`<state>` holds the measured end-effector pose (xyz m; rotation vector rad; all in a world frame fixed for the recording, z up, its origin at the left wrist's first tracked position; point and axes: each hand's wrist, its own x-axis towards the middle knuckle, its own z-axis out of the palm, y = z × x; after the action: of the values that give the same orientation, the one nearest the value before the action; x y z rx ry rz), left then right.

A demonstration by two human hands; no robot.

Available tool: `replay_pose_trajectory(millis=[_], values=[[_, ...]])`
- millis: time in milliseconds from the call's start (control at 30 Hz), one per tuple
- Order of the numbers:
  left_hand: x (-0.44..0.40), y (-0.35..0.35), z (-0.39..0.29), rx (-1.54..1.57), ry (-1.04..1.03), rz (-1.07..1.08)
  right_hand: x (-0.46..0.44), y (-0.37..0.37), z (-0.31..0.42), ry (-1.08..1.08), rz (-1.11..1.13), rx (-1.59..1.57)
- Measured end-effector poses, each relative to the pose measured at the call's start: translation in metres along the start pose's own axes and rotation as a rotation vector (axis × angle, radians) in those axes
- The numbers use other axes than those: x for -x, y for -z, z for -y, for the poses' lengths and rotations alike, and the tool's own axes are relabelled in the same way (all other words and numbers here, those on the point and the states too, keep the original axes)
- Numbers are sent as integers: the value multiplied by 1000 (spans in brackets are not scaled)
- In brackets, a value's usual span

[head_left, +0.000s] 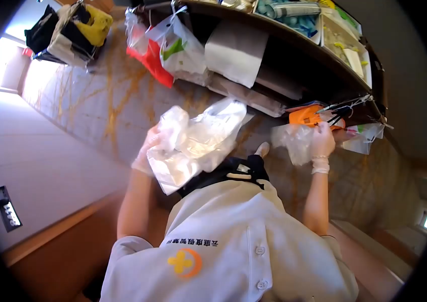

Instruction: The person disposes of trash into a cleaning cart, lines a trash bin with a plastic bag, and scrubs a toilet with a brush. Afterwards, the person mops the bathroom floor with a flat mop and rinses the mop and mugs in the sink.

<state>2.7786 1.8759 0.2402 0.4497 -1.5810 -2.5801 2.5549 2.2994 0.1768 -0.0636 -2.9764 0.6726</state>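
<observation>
My left hand (148, 146), in a thin see-through glove, is closed around a bunch of crumpled clear and white plastic bags (208, 133) in front of my waist. My right hand (322, 141), gloved too, is raised at the right end of a housekeeping cart (319, 83). Its fingers are pinched together, and a crumpled clear plastic bag (294, 143) hangs from them on the left side. Just behind the fingertips is an orange pouch (305, 117) on the cart's end, with dark cords beside it. Whether the fingers touch the pouch cannot be made out.
Trays of small packets (294, 20) line the cart's top. A white cloth (236, 53) drapes over its side, and plastic bags (178, 45) hang at its left. A second cart with black and yellow bags (70, 32) stands far left. A door (47, 166) is on my left.
</observation>
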Motion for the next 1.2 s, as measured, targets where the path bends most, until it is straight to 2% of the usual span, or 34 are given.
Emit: replay_pose_trajectory(millis=[33, 67, 133, 167, 233, 300, 333, 367, 400, 433, 467, 500, 533, 567, 633, 667, 700, 733, 767, 800, 867, 900, 933, 967, 1000, 1067, 1100, 1200], values=[[2, 2, -4, 91, 41, 37, 4, 0, -12, 14, -93, 152], [4, 5, -2, 97, 42, 22, 6, 0, -8, 70, -145, 85], [8, 9, 4, 210, 78, -159, 30, 14, 70, -10, 232, -535], [2, 9, 10, 209, 84, -160, 51, 22, 118, -127, 554, -909], [-17, -7, 29, 153, -48, -90, 76, -8, 154, 131, 1148, -1183], [-30, -47, 26, 77, -66, 100, 101, -34, 201, 370, 1339, -1263], [-33, -62, 27, 7, -49, 84, 97, -48, 197, 367, 1345, -1258], [-35, -74, 17, -178, 46, 39, 92, -69, 193, 625, 1092, -963], [-33, -76, 6, -80, 65, 109, 89, -75, 194, 846, 822, -658], [-31, -75, -1, 20, 80, 178, 87, -67, 183, 399, 940, -999], [-27, -53, 2, -72, 83, 196, 66, -93, 143, 1029, 410, -385], [-23, -42, 10, -66, 77, 194, 54, -76, 134, 549, 814, -727], [-16, -34, 21, -485, 73, 230, 42, -59, 125, -70, 959, -1085], [-6, -30, 36, -903, 72, 258, 40, -46, 122, 49, 936, -1036], [7, -47, 75, -1515, 425, 439, 45, -26, 119, 308, 919, -820], [7, -29, 110, -1518, 422, 435, 50, -19, 119, 453, 915, -659], [2, -4, 154, -1564, 280, 394, 51, -21, 113, 978, 780, -299], [-3, 11, 175, -1602, 132, 360, 57, -31, 117, 972, 767, -299], [-5, -4, 129, -1241, -557, 18, 73, -49, 127, 909, 1014, -46], [-4, -41, 76, -1406, -347, 127, 90, -67, 141, 827, 1256, 214], [-14, -23, 89, -1188, -20, 269, 110, -73, 161, 849, 1384, -46], [-20, -25, 97, -1179, 143, 121, 123, -74, 175, 886, 1289, -82], [-19, -25, 98, -1159, 171, 73, 136, -75, 188, 921, 1191, -114], [-16, -27, 99, -1138, 196, 26, 150, -80, 202, 876, 1128, 329], [-14, -30, 98, -1144, 191, 40, 157, -78, 203, 863, 1121, 324], [-8, -41, 98, -1230, 150, -51, 168, -71, 198, 956, 922, 300], [-5, -46, 99, -1229, 145, -43, 168, -67, 196, 949, 917, 304], [8, -57, 103, -1133, 192, -216, 163, -44, 200, 954, 991, 245]])
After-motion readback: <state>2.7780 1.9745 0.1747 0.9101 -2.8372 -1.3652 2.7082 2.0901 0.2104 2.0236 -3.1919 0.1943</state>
